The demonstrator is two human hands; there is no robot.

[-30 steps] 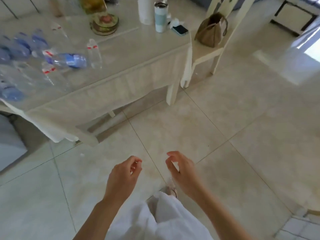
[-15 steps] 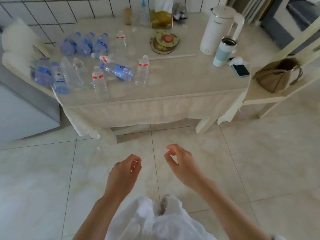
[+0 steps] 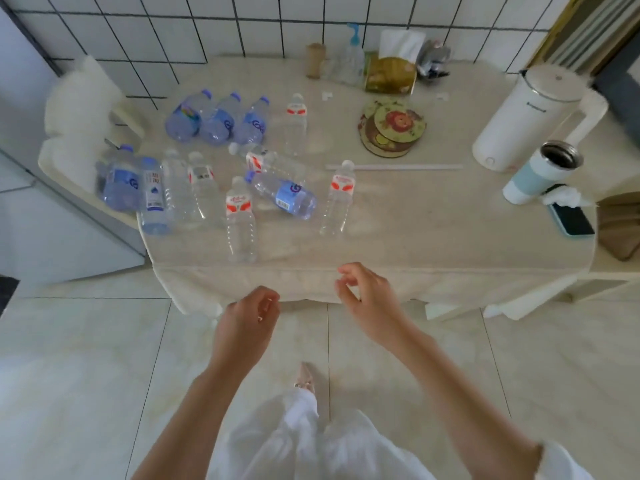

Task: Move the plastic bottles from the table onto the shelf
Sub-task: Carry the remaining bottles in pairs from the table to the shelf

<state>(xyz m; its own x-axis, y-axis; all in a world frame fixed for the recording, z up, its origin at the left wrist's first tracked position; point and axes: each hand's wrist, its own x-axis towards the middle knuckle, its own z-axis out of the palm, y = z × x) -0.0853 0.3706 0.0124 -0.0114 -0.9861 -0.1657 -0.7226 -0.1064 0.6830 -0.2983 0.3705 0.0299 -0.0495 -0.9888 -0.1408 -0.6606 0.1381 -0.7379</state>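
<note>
Several empty plastic bottles cover the left half of the cream-clothed table [image 3: 433, 244]. A clear red-labelled bottle [image 3: 240, 220] stands nearest the front edge, another red-labelled bottle [image 3: 337, 202] to its right. A blue-labelled bottle [image 3: 284, 195] lies on its side between them. Three bluish bottles [image 3: 221, 117] lean together further back, and more stand at the left edge [image 3: 152, 195]. My left hand [image 3: 247, 323] and my right hand [image 3: 370, 299] hover just before the table's front edge, fingers loosely curled, holding nothing. No shelf is in view.
On the table's right side stand a white kettle [image 3: 526, 112], a pale blue tumbler [image 3: 538, 171] and a phone [image 3: 571, 220]. Round coasters [image 3: 391, 128], a tissue box [image 3: 389, 74] and jars sit at the back. A white chair [image 3: 79, 126] stands left; a brown bag [image 3: 620, 226] right.
The view has swung left and closer to the table, which now lies straight ahead. Both hands have risen toward its front edge, still holding nothing.
</note>
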